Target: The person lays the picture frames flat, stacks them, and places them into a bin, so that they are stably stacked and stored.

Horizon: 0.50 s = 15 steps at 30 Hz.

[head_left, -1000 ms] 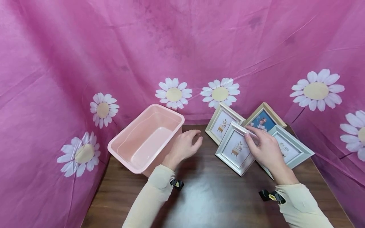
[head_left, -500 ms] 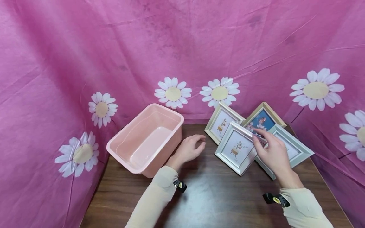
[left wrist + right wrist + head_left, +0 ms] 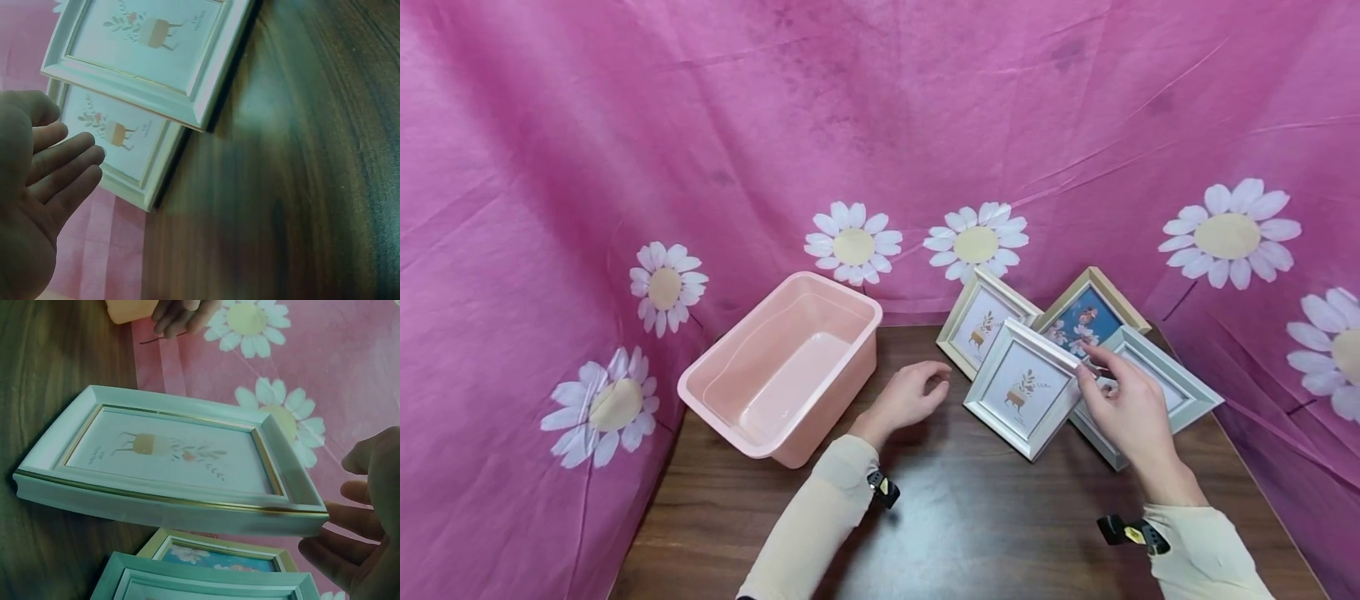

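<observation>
Several picture frames lie overlapping at the right in the head view. Foremost is a silvery-white frame (image 3: 1024,387) with a potted-plant print. My right hand (image 3: 1131,408) is at its upper right corner, fingers loosely bent; in the right wrist view the fingers (image 3: 359,515) are right at the corner, with the thumb apart from it. Behind stand a cream frame (image 3: 953,329) and a tan frame (image 3: 1120,296) with a blue flower picture; a grey-green frame (image 3: 1195,400) is partly hidden by my right hand. My left hand (image 3: 910,396) hovers left of the frames, fingers relaxed, holding nothing.
A pink plastic bin (image 3: 842,400) stands left of my left hand on the brown wooden table (image 3: 970,525), nothing visible inside it. A pink cloth (image 3: 865,108) with large daisies hangs around the back and sides.
My right hand has slid right and slightly down, off the silvery-white frame's face towards its corner. My left hand has shifted right, away from the bin. The frames hold their places.
</observation>
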{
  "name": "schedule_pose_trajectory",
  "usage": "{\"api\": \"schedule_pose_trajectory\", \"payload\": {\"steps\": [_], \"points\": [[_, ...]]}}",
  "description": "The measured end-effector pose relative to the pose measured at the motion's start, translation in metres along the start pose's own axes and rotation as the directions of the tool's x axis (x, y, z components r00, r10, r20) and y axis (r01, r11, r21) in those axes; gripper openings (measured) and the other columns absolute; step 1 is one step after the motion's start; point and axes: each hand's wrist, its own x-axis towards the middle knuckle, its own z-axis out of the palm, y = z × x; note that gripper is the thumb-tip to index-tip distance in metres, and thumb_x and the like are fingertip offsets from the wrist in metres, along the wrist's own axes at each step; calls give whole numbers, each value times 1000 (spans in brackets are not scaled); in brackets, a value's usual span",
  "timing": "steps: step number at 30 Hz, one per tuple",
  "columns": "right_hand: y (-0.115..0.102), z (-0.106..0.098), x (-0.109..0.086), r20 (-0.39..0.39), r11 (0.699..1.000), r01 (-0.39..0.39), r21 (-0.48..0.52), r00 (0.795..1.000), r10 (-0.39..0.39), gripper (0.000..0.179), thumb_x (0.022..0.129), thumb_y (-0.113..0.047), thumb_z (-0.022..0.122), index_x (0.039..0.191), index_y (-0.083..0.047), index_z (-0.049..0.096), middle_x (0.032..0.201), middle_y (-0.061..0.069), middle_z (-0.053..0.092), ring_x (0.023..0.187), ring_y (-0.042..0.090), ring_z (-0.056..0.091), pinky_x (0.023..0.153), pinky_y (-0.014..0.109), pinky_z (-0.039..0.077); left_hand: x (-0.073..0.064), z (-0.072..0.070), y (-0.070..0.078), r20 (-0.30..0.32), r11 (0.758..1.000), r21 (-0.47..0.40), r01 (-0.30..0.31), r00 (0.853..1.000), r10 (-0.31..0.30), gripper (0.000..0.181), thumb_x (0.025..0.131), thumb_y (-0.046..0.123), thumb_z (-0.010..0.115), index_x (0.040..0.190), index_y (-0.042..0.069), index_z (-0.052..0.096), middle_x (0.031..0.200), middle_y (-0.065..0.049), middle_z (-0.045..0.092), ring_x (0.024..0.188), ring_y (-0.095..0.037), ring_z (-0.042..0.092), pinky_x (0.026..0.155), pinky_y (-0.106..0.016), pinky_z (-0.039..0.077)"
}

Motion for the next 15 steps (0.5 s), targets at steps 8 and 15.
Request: {"api": "schedule_pose_trajectory", "payload": {"steps": [8, 15], "points": [[5, -1, -8, 31, 996, -89, 20, 996, 89, 41, 95, -9, 75, 134, 1, 71, 109, 29, 78, 91, -18, 53, 74, 5, 41, 5, 17, -5, 58, 999, -26, 27, 998, -25, 33, 106, 18, 62, 135, 8, 72, 133, -7, 76, 124, -20, 72, 110, -32, 56], [9, 1, -12, 38, 984, -172, 50, 985, 171, 39, 97, -11, 75, 134, 1, 71, 111, 32, 77, 90, -33, 43, 75, -4, 38, 5, 32, -9, 47, 993, -91, 76, 996, -72, 38, 107, 16, 60, 142, 3, 67, 143, -10, 72, 135, -25, 67, 118, -38, 52]]}}
